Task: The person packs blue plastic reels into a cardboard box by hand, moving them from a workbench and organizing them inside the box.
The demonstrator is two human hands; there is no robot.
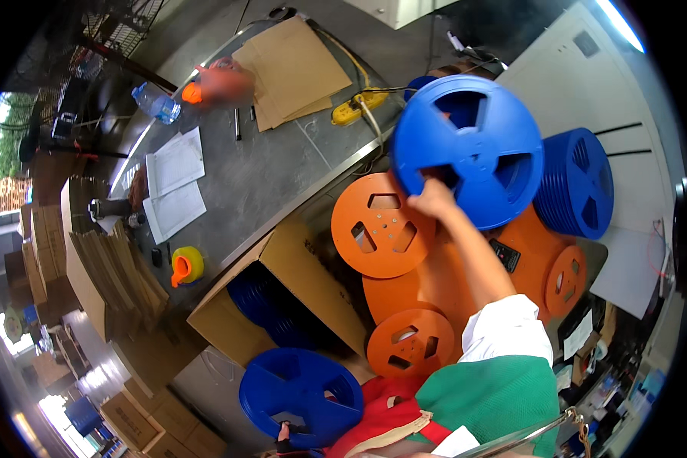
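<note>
Fingers (434,186) of the right hand (433,201) hook closed through the upper blue reel (475,146); the left hand (284,433) grasps the lower blue reel (307,391). Orange slotted disc (382,249) sits left of the right grip, open carton (311,273) above the left.

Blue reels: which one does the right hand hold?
The large upper blue reel, gripped at its lower left by the right hand. The left hand holds the lower blue reel; no hand touches the boxed reels or the stacked reels.

a carton (313,276) with reels (253,296) inside stands between table (263,179) and machine (440,284).
</note>
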